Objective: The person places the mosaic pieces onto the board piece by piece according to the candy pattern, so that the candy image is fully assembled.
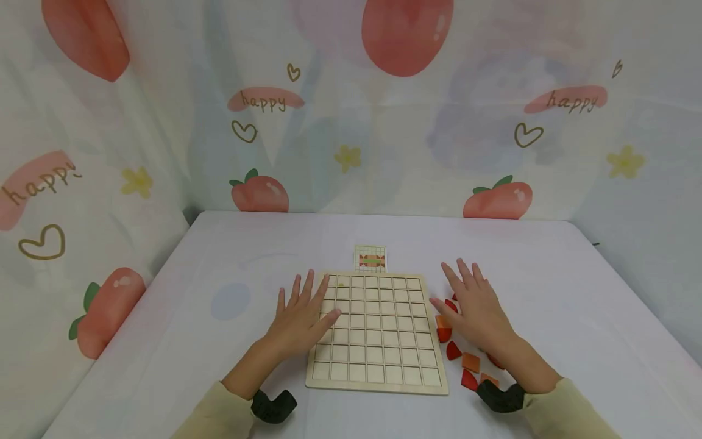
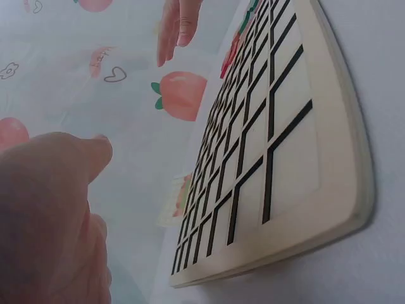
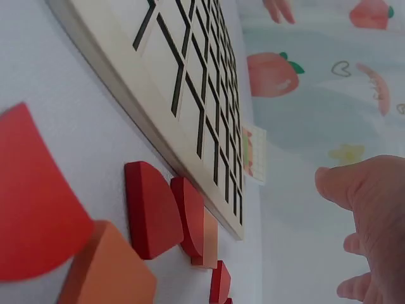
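A square wooden grid board (image 1: 378, 390) lies flat on the white table, its cells bare. My left hand (image 1: 298, 323) hovers over the board's left edge, fingers spread and straight, holding nothing. On the other side, my right hand (image 1: 479, 305) is spread open above the loose pieces beside the board's right edge, also with nothing in it. Those pieces are red quarter-round blocks (image 3: 152, 212) and orange square blocks (image 1: 470, 362); some are partly hidden beneath the right hand and wrist. A small pattern card (image 1: 370, 260) with a red, orange and green design lies at the board's far edge.
The white table (image 1: 219, 262) reaches back to a printed cloth backdrop (image 1: 384, 134) with peaches, hearts and lettering. Cloth also hangs along the left and right sides. Black bands (image 1: 274, 406) are strapped at both wrists.
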Tool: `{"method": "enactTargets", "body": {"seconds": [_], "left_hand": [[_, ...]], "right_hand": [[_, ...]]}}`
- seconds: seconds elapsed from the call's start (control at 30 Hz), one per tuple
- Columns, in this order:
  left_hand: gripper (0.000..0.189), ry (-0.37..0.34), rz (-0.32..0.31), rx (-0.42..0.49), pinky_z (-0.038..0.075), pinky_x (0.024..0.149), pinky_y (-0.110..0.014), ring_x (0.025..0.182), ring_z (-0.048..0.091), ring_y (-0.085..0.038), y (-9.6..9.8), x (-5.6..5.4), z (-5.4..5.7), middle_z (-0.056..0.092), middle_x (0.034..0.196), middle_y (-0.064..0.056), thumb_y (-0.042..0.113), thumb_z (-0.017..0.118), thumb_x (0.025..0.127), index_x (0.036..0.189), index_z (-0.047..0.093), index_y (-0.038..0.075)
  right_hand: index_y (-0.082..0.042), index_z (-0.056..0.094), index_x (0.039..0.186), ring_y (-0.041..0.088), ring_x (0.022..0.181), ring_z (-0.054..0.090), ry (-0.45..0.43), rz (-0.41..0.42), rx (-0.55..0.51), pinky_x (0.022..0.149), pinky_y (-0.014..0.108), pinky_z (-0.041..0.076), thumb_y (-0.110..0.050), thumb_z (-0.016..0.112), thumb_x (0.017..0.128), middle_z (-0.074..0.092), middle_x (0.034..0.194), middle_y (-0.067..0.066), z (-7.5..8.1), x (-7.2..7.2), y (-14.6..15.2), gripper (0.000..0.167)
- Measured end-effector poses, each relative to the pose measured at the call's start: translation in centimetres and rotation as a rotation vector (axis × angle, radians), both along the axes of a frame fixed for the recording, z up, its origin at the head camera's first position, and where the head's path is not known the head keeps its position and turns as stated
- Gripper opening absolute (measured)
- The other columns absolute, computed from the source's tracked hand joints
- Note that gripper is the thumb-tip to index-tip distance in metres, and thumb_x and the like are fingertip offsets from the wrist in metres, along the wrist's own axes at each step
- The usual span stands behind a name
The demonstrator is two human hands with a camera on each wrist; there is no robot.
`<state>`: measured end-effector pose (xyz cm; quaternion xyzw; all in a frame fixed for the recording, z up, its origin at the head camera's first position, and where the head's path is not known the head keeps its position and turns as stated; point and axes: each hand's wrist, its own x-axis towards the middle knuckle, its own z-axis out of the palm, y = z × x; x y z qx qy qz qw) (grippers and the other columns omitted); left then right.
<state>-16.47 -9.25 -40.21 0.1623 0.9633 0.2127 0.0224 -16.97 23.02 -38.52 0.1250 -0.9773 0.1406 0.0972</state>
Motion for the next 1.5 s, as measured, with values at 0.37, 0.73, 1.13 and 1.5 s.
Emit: {"method": "enactTargets", "body": {"seconds": [0.37,0.73,1.13,1.5], "left_hand": [[0.074,-0.074,-0.114,0.224,0.001,0.104,-0.059,0.137,-0.008,-0.033,-1.7,0.8,-1.6,-0.006,0.151,-0.015,0.051,0.035,0.095,0.148,0.000,0.014],[0.081,-0.181,-0.203,0.306,-0.001,0.108,-0.049,0.136,-0.013,-0.026,-2.8,3.0,-2.5,-0.012,0.152,-0.009,0.048,0.044,0.093,0.148,-0.004,0.012],[0.102,-0.138,-0.172,0.222,0.003,0.109,-0.043,0.138,-0.006,-0.023,-2.9,3.4,-3.3,-0.007,0.152,-0.012,0.060,0.051,0.084,0.145,-0.004,0.001],[0.123,-0.113,-0.200,0.115,0.006,0.110,-0.042,0.138,-0.004,-0.024,-2.9,3.9,-3.7,-0.003,0.152,-0.014,0.074,0.057,0.068,0.145,-0.001,-0.002]], "right_hand": [[0.002,0.040,0.136,0.045,0.127,0.027,0.069,0.028,-0.146,0.091,0.064,0.031,-0.027,0.069,0.082,0.034,0.139,0.026,-0.3,-0.6,1.9,0.068],[0.005,0.050,0.126,0.041,0.116,0.044,0.074,0.019,-0.259,0.088,0.056,0.040,-0.013,0.070,0.081,0.051,0.125,0.025,-1.0,-1.5,4.1,0.052],[0.001,0.046,0.132,0.040,0.106,0.050,-0.070,-0.060,-0.252,0.085,0.057,0.041,-0.024,0.065,0.087,0.054,0.118,0.025,-1.4,-2.6,6.0,0.055],[0.003,0.047,0.130,0.047,0.116,0.037,-0.185,-0.119,-0.240,0.083,0.058,0.043,-0.025,0.064,0.087,0.044,0.129,0.029,-2.1,-4.3,7.5,0.055]]}}
